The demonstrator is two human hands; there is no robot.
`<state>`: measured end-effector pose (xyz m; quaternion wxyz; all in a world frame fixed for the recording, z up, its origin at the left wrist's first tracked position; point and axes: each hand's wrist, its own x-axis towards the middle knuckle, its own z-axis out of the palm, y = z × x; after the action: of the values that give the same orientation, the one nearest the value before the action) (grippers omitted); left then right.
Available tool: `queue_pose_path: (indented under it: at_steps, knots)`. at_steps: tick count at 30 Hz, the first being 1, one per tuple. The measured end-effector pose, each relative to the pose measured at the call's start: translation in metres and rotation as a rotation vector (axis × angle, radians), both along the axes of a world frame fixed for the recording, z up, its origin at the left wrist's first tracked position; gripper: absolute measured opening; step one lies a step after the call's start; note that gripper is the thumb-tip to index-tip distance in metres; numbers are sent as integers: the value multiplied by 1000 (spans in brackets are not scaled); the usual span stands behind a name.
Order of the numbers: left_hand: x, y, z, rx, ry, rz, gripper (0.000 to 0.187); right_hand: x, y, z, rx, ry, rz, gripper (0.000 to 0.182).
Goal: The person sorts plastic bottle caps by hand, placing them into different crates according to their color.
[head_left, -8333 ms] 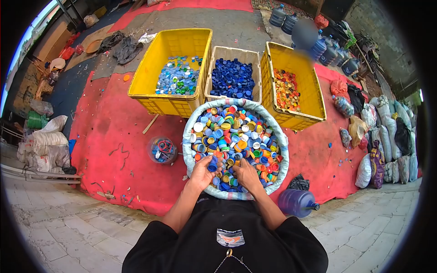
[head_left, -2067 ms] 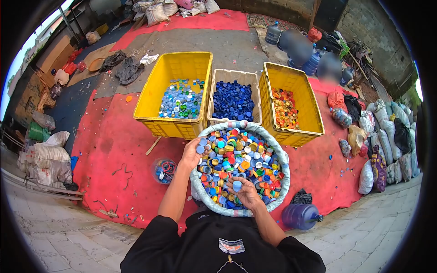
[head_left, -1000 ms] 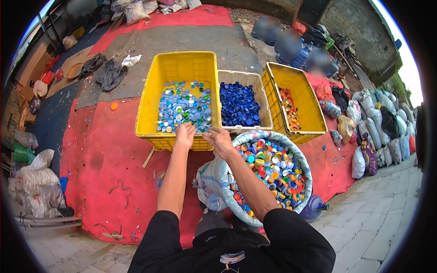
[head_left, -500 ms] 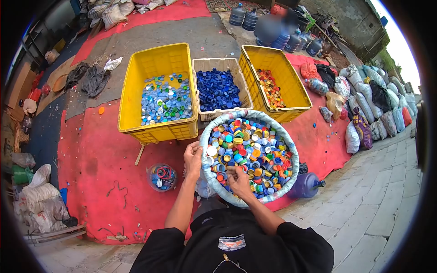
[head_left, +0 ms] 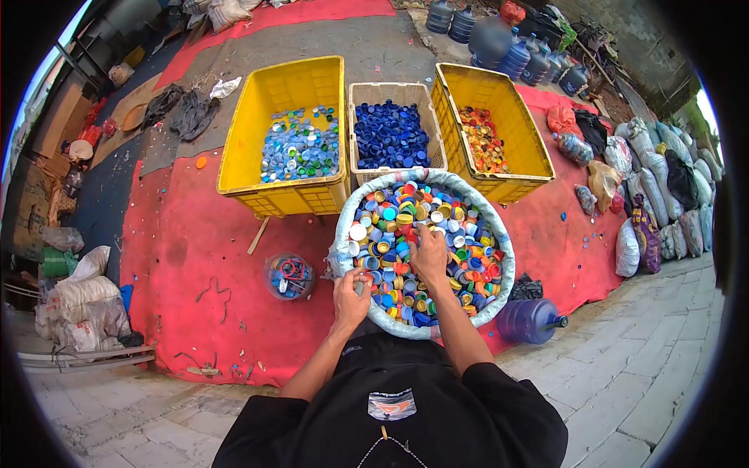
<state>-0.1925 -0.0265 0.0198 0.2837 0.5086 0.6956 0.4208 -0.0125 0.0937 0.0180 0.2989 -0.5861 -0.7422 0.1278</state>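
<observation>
A round basin with a pale blue wrapped rim (head_left: 509, 265) stands in front of me, full of mixed bottle caps (head_left: 390, 261) in many colours. My right hand (head_left: 431, 256) reaches into the middle of the caps. Its fingers are bent together, and what they pinch is hidden among the caps. At the basin's lower left rim is my left hand (head_left: 353, 296), fingers curled in toward the thumb; anything between them is too small to make out.
Beyond the basin stand a yellow crate (head_left: 226, 168) of light blue and green caps, a white crate (head_left: 441, 148) of dark blue caps, and another yellow crate (head_left: 534, 148) of orange and red caps. A clear tub (head_left: 289, 277) and a water jug (head_left: 532, 320) flank the basin.
My left hand has come off the left side of the rim and moved lower, its fingers curling inward. My right hand has moved up and right, farther into the caps. The view has shifted.
</observation>
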Motion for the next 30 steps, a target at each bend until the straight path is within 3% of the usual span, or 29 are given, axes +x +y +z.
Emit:
queue_pose_path:
  at_steps: [3,12,15,17,19,22,30]
  knots:
    - [9,-5,-2,51,107,-51,37,0,1,-2,24,-69,-12,44]
    - [29,12,-4,104,352,-203,52,16,-5,-8,30,170,1,40]
    - [33,22,-2,124,395,-270,57,27,-17,-2,-366,766,-155,35]
    - [35,31,0,133,440,-315,59,42,-28,11,-633,1367,-236,34]
    - [35,38,0,140,522,-363,63,60,-41,14,-800,1728,-213,35]
    - [35,45,-2,112,524,-422,63,79,-61,5,-848,1910,-128,39]
    - [37,50,-6,129,586,-448,61,80,-89,4,-957,1845,-186,40]
